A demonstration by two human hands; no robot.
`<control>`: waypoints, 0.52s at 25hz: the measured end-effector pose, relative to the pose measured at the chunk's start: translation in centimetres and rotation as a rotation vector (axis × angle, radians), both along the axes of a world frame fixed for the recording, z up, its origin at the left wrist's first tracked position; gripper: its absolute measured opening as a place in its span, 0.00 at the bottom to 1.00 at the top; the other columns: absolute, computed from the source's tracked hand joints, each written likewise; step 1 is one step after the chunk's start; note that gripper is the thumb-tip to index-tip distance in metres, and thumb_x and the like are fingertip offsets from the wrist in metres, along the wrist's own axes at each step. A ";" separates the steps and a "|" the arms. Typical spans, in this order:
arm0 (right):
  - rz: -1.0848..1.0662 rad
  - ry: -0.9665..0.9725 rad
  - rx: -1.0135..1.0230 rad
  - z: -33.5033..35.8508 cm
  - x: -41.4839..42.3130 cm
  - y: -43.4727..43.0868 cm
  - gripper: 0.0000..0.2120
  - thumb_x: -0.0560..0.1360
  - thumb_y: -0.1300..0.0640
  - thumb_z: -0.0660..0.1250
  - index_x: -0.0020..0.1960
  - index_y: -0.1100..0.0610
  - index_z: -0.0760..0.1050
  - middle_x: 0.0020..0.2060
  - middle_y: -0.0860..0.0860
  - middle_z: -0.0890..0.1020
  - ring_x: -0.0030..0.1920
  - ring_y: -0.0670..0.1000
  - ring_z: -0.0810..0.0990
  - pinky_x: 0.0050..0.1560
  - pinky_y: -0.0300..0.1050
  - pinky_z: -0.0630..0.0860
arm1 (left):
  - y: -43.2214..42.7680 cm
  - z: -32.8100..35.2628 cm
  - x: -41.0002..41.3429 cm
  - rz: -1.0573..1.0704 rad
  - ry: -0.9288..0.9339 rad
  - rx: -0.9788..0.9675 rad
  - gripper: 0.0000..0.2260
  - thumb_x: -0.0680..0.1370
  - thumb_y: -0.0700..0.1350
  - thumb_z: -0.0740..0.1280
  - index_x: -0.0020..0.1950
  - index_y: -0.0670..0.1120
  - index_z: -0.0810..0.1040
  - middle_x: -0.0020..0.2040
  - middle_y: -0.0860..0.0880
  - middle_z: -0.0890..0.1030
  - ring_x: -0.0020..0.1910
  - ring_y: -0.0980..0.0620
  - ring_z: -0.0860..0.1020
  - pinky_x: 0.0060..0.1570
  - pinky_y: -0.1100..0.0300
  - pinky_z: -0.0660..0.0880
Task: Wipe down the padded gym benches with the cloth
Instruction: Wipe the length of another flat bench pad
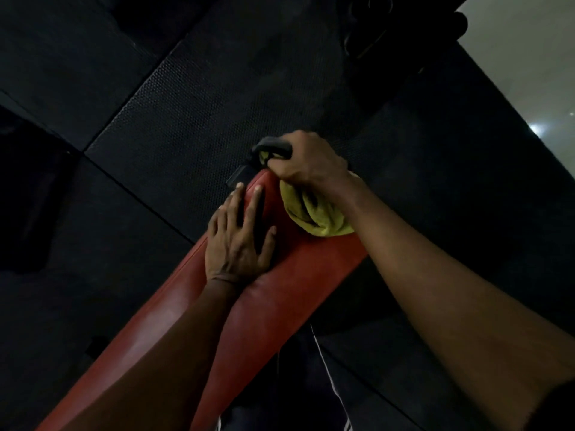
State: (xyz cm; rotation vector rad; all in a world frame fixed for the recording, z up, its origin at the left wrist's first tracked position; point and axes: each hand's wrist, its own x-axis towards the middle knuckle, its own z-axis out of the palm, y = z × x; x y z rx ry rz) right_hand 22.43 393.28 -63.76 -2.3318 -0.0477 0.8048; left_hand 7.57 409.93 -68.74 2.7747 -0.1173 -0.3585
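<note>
Bench (280, 306): red pad is running from 7 o'clock up to centre.
Left hand (239, 241): is lying flat on the pad, fingers spread — bracing it, I judge.
Cloth (314, 216): yellow, bunched, is hanging against the pad's far right edge.
Right hand (308, 163): at 1 o'clock of the left, is clutching the cloth (black frame part (238, 178) alongside) — likely working the end.

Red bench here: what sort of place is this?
Likely a gym: the padded bench sits over dark textured floor tiles, and the right hand holds a yellow cloth at its end.
</note>
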 end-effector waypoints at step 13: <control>0.190 0.044 -0.205 -0.6 1.7 2.1 0.20 0.75 0.45 0.68 0.66 0.47 0.80 0.55 0.49 0.85 0.57 0.53 0.82 0.57 0.48 0.77 | 1.1 1.4 -1.5 0.284 0.078 -0.203 0.31 0.81 0.60 0.59 0.78 0.44 0.63 0.72 0.42 0.70 0.71 0.45 0.68 0.70 0.48 0.67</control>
